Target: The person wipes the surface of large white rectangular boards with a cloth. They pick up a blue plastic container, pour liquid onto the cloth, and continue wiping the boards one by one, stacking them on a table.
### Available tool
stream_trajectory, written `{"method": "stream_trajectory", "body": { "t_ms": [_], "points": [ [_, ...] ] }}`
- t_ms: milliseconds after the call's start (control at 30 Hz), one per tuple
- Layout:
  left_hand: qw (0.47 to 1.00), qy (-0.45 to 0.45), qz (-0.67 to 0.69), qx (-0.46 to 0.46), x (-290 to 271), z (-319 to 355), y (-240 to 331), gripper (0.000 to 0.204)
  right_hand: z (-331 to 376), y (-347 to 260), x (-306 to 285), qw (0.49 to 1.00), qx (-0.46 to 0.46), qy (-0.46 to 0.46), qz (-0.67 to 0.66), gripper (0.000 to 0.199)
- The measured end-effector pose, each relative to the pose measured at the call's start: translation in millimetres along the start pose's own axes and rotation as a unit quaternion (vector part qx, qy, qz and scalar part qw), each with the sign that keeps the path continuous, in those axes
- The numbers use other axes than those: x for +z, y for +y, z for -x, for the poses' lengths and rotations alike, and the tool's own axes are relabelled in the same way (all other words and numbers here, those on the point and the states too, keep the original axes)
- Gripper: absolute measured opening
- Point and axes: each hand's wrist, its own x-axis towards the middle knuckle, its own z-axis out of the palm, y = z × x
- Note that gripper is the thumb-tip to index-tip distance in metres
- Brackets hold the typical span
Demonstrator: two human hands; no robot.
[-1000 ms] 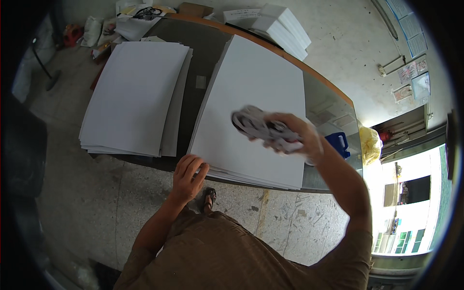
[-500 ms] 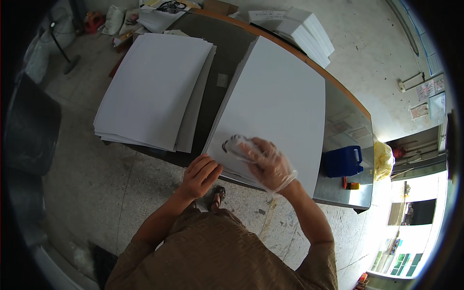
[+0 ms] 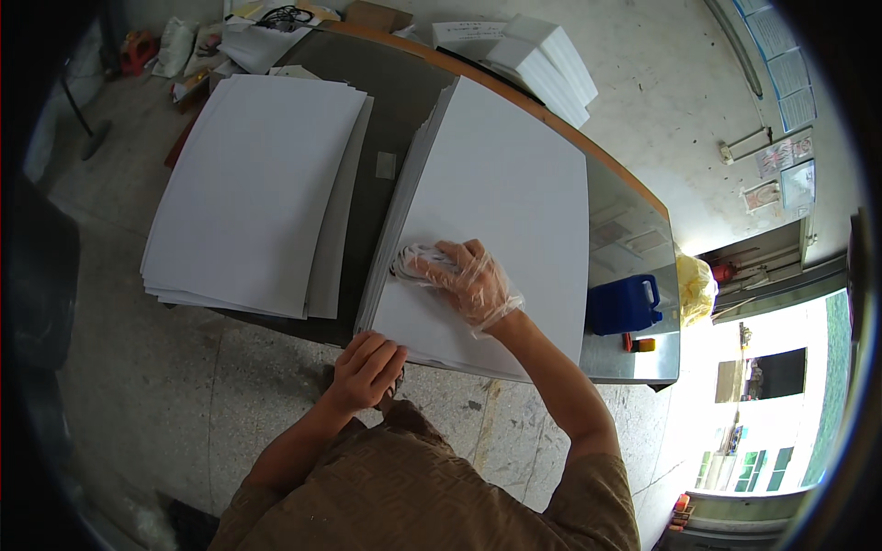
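Observation:
A tall stack of large white sheets (image 3: 517, 174) lies on the table in front of me. My right hand (image 3: 480, 286), in a clear plastic glove, presses a bunched white cloth with dark stripes (image 3: 419, 262) onto the top sheet near its left edge. The fingers are closed around the cloth. At the stack's near left corner, my bare left hand (image 3: 367, 372) has its fingers curled together over the edge; its thumb is hidden. A second stack of white sheets (image 3: 248, 188) lies to the left, with uneven edges.
The dark, glossy table (image 3: 384, 119) has a wooden far edge. On its right stand a blue jerrycan (image 3: 625, 305) and a small red and yellow object (image 3: 640, 344). White foam blocks (image 3: 544, 69) sit beyond the far edge. A yellow bag (image 3: 695, 289) is past the right end.
My right hand has slid the cloth a little away from me, toward the stack's left edge. My left hand stays at the near corner. The whole view has shifted slightly.

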Motion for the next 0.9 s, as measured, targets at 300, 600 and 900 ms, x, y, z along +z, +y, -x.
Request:
{"method": "stream_trajectory", "body": {
  "t_ms": [300, 600, 900],
  "points": [
    [0.999, -0.040, -0.027, -0.024, 0.9, -2.8, 5.7, 0.015, -115.4, 221.5, 57.6, 0.991, 0.131, -0.020, 0.032, 0.054],
    [0.996, -0.038, -0.055, -0.056, -3.5, 12.6, 14.2, 0.021, -208.8, 362.6, 88.1, 0.975, 0.213, 0.005, 0.063, 0.056],
    [0.997, -0.028, -0.077, 0.009, 2.4, 11.1, -0.2, 0.018, -46.9, 163.9, 24.6, 0.992, 0.109, -0.054, -0.028, 0.056]
  ]
}}
